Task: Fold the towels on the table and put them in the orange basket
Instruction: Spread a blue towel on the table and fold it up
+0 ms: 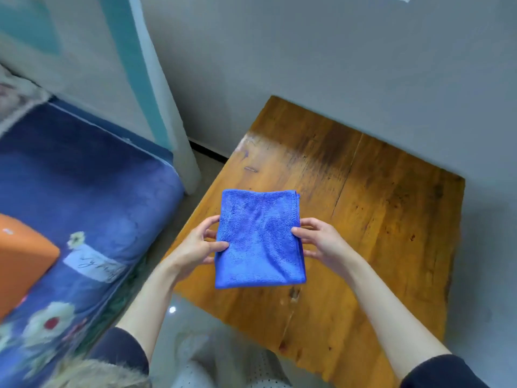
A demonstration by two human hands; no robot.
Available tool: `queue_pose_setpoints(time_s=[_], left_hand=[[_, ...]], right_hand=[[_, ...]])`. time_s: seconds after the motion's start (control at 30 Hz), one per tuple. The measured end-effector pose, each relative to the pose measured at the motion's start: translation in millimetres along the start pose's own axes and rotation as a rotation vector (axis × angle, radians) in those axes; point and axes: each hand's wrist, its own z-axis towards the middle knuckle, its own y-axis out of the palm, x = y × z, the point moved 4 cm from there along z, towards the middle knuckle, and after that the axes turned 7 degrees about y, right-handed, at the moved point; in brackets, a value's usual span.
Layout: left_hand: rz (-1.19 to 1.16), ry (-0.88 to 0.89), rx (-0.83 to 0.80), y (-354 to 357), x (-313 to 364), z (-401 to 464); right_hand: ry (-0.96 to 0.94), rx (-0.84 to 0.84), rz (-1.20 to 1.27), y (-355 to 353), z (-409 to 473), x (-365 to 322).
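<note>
A folded blue towel (258,239) is held flat over the left part of the wooden table (377,219). My left hand (200,245) grips its left edge, thumb on top and fingers underneath. My right hand (316,239) grips its right edge the same way. The orange basket (22,256) stands at the far left on a bed, only partly in view.
A bed with a blue flowered blanket (84,191) lies left of the table, with a narrow strip of grey floor (201,169) between them. A white and teal bed post (167,107) rises behind. Grey wall runs along the table's back and right.
</note>
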Motion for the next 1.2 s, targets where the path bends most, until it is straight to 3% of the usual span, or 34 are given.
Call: queue_pose_setpoints(time_s=[0.27,0.73,1.03,1.2], left_hand=[[-0.108,0.134,0.245,-135,-8,-113],[-0.361,0.139,0.728,-368,-114,-307],[-0.4,0.084,0.941,-490,-132,-327],[-0.378,-0.019,1.055,-562,-154,-310]], right_hand=[[-0.122,-0.153,-0.205,169,-37,-38],[-0.107,-0.497,-0.484,503,-69,-2],[-0.138,-0.622,-0.634,667,-37,-29],[-0.126,-0.58,-0.77,758,14,-19]])
